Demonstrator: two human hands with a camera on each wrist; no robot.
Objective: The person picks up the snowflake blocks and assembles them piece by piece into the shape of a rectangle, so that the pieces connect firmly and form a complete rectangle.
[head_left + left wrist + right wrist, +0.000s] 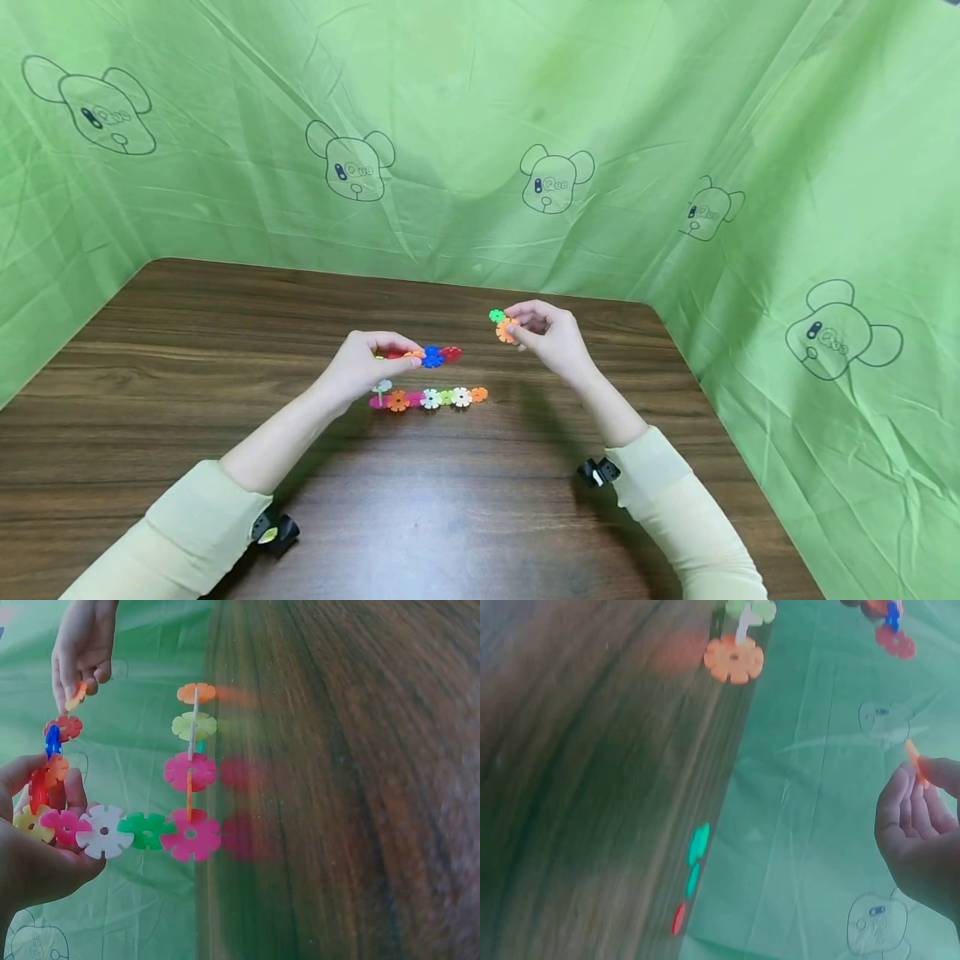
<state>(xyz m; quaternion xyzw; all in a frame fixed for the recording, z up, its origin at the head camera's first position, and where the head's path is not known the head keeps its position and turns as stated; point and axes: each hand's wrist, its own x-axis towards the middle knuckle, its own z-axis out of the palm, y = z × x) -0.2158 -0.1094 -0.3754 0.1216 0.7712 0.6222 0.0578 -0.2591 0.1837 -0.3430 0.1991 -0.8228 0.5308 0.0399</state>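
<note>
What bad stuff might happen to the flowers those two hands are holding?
1. The right hand pinches the orange flower in the air, so it might slip and drop.
2. Past the left hand, the red end flower sticks out unsupported; a push might pop it off.
3. Only a single line of flowers joins the upper and bottom rows, so a tug could break it.

A bent chain of interlocked, multicoloured flower-shaped discs [104,831] is pinched along its raised upper run by the left hand [363,365], its lower row seen beneath; an orange disc [505,331] is pinched by the right hand [551,340], apart from the chain.
</note>
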